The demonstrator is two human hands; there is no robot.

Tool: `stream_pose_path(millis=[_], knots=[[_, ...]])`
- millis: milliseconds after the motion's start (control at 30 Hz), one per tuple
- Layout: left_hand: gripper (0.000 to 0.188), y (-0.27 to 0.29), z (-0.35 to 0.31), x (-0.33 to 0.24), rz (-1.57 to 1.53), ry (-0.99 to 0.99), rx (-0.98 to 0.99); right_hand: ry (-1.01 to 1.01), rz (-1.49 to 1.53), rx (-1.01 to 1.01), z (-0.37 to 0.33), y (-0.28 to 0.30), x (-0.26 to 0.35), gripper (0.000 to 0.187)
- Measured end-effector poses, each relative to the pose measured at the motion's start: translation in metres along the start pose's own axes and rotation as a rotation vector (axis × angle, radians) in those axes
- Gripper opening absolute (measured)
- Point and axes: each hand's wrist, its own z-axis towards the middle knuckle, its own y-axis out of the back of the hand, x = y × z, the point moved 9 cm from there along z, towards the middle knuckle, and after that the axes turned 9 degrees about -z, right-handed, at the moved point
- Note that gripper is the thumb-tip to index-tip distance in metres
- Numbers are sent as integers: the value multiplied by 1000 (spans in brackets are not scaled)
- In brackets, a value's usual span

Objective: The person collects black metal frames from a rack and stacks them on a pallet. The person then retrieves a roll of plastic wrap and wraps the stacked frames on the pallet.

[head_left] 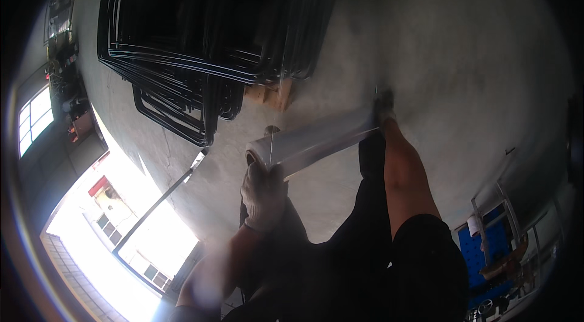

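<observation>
A wide roll of clear plastic stretch film [325, 139] is held level in front of my legs, tilted up toward its right end. My left hand [264, 194], in a pale knitted glove, is closed round the roll's near left end, where its open core shows. At the far right end my right hand [384, 109] grips the roll; shadow and blur hide most of its fingers. Ahead and to the left of the roll stands a big stack of black tubular metal frames [194, 57], with rounded corners.
Under the stack, part of a wooden pallet [267, 96] shows on the grey concrete floor [450, 60]. A long thin bar [152, 209] runs from the stack toward the bright doorway at left. A metal-framed cart [508, 206] and blue perforated panel [486, 246] stand at lower right.
</observation>
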Motion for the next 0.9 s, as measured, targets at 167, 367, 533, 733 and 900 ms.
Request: stream_pose_path(millis=[167, 367, 533, 733, 900], knots=[[44, 29, -3, 46, 42, -98, -69, 151, -216, 145, -67, -19, 83, 52], [74, 70, 13, 121, 180, 97, 130, 136, -229, 277, -129, -84, 173, 37], [75, 96, 23, 165, 134, -57, 20, 69, -3, 200, -113, -167, 215, 41], [43, 115, -17, 159, 427, -364, -46, -246, 402, 294, -133, -311, 208, 73], [32, 152, -8, 207, 274, -250, 114, -287, 576, 358, -174, -276, 271, 79]])
